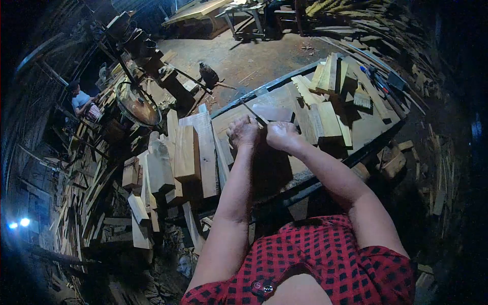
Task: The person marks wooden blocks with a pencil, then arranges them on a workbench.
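Observation:
My left hand (243, 132) is closed over the worktable, its fingers curled; whatever it grips, if anything, is hidden. Close beside it, my right hand (282, 136) is wrapped around the near end of a thin, dark, rod-like tool (253, 113). The tool points away and to the left, and its exact kind cannot be made out. A pale flat sheet (274, 112) lies on the worktable (234, 121) just beyond my hands. Dark shadow covers the tabletop between my forearms.
Cut wood blocks (188, 155) are stacked at the table's left. More blocks (328, 119), a paintbrush (362, 98) and hand tools (378, 81) lie on the right. Beyond stands a round-framed machine (138, 105). A person (84, 104) sits far left among wood strips (86, 203).

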Tool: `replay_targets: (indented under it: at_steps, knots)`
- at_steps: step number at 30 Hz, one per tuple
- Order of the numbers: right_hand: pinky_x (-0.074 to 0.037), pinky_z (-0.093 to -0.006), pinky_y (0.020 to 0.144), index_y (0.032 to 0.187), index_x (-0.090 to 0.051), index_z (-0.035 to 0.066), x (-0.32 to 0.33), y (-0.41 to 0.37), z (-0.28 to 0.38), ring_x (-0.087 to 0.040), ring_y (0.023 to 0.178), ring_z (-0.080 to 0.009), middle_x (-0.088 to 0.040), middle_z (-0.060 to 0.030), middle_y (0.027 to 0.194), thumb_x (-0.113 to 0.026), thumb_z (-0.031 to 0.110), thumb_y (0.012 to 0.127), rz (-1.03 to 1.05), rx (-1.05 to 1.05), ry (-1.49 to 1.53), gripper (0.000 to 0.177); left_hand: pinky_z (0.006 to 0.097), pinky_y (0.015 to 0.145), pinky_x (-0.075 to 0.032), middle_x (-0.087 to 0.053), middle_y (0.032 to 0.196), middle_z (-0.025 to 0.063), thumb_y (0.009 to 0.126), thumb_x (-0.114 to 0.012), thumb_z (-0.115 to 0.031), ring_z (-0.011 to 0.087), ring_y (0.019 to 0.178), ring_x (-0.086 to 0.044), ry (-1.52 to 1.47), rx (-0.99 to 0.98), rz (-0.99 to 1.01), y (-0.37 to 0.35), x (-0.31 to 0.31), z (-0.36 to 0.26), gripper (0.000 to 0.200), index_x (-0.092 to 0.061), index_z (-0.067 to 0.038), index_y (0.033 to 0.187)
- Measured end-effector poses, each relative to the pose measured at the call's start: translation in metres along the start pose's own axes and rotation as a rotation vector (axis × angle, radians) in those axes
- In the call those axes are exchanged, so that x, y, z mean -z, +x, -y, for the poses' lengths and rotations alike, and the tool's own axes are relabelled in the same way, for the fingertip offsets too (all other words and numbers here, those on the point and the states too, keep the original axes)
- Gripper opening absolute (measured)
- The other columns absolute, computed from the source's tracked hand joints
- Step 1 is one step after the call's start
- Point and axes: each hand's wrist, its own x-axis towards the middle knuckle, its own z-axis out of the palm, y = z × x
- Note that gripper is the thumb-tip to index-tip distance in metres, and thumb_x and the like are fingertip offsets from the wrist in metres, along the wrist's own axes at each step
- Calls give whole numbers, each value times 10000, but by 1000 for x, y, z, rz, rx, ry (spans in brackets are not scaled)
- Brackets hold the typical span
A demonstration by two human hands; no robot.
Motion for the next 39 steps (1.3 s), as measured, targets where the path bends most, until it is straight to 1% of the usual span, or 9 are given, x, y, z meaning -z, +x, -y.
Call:
replay_targets:
  at_steps: [5,7,12,15,17,22,27,30,39]
  knots:
    - [-495,-412,651,695,-622,20,21,-77,-25,-621,700,-326,-610,-198,725,-481,134,718,11,75,15,183,431,844,-358,-562,1000,134,820,-423,-347,295,990,-493,-27,-6,-44,3,-10,5,315,-590,-109,941]
    - [-490,-426,661,694,-618,6,39,-101,-24,-619,705,-334,-609,-203,723,-479,125,717,173,16,-46,185,434,840,-360,-563,995,136,822,-424,-349,296,981,-497,-34,-10,-69,6,-15,6,312,-590,-110,935]
    - [-490,-428,680,761,-632,11,28,-48,-9,-614,751,-353,-616,-201,778,-470,128,723,105,-30,-9,203,427,835,-365,-560,1009,129,828,-416,-359,306,975,-501,-2,-26,-31,4,-8,4,320,-592,-117,938]
    - [-476,-459,691,749,-607,-22,34,-12,12,-605,755,-371,-614,-214,773,-404,116,757,249,-51,61,245,421,836,-366,-558,1014,127,815,-429,-356,302,983,-498,6,-23,-27,5,-11,4,315,-588,-115,943]
    - [-474,-455,694,743,-608,-20,7,4,9,-605,765,-370,-613,-220,783,-406,112,753,-67,30,36,241,419,842,-362,-558,1016,128,811,-432,-356,299,988,-495,3,-23,-36,5,-11,5,316,-586,-115,947]
    - [-469,-453,685,773,-592,-12,3,-45,-28,-592,748,-385,-599,-225,765,-422,154,781,66,37,184,238,417,857,-348,-557,1024,130,806,-433,-357,296,1003,-488,-9,-17,2,6,-10,5,322,-580,-116,962]
    - [-464,-459,672,777,-576,7,40,-102,-26,-589,741,-373,-587,-237,755,-424,183,800,199,5,5,234,415,859,-343,-559,1016,130,808,-434,-357,301,1000,-488,-29,1,13,10,-12,6,320,-587,-118,957]
    - [-491,-424,672,758,-628,18,15,-59,-23,-612,739,-350,-609,-216,774,-450,138,741,4,132,32,215,442,801,-374,-597,927,113,787,-426,-363,302,916,-535,15,-42,-127,11,-24,10,302,-595,-133,887]
    - [-490,-428,677,785,-625,3,5,-4,-5,-617,763,-343,-617,-210,800,-468,141,734,106,-1,34,215,450,830,-365,-586,983,135,789,-421,-368,327,940,-528,-28,-21,-57,8,-15,7,326,-589,-125,925]
